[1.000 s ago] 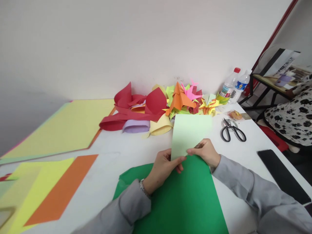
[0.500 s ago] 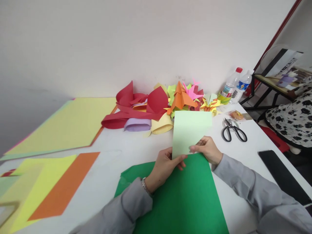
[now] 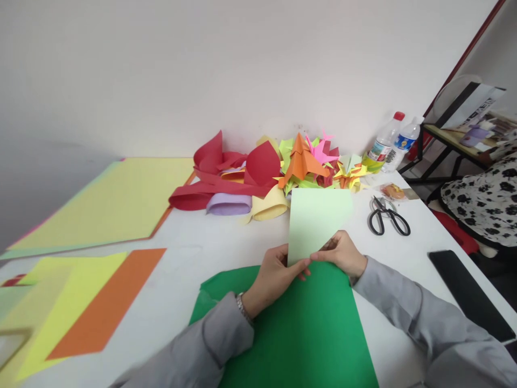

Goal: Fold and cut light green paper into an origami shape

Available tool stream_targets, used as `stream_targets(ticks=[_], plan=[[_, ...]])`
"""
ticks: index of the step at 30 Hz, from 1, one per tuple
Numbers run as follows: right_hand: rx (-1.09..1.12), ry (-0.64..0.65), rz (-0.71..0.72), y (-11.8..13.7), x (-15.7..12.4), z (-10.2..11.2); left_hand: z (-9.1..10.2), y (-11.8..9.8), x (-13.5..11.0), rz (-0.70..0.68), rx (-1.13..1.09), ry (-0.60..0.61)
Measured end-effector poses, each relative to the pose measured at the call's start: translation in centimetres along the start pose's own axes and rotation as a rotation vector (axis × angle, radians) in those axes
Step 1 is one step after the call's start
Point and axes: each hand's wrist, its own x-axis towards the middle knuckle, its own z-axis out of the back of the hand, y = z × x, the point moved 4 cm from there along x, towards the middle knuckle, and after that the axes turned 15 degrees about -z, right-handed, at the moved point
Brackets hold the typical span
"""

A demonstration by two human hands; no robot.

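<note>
Left hand (image 3: pixel 278 272) and right hand (image 3: pixel 341 254) close together, both pinching, thumbs (image 3: pixel 298 268) on top, other fingers (image 3: pixel 278 252) bent and partly hidden. Thumb tips near each other (can't tell if touching). Left arm (image 3: pixel 202 345) from lower left, right arm (image 3: pixel 407 304) from lower right, both grey-sleeved.

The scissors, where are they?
In the head view, the scissors lie on the right side of the white table, beyond the right hand and nearer than the red-capped bottle.

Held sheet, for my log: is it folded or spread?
The sheet looks mostly spread: flat face, no visible crease. Fingers hide some lower edge; folds there, I cannot tell.
</note>
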Motion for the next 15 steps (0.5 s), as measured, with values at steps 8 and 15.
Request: stream_targets(ticks=[8, 15], plan=[[0.144, 0.049, -0.039, -0.6, 0.7, 1.3, 0.1, -0.5, 0.1, 0.027, -0.009, 0.014], [0.186, 0.03, -0.018, -0.9, 1.5, 2.5, 0.2, -0.5, 0.1, 0.04, -0.001, 0.018]])
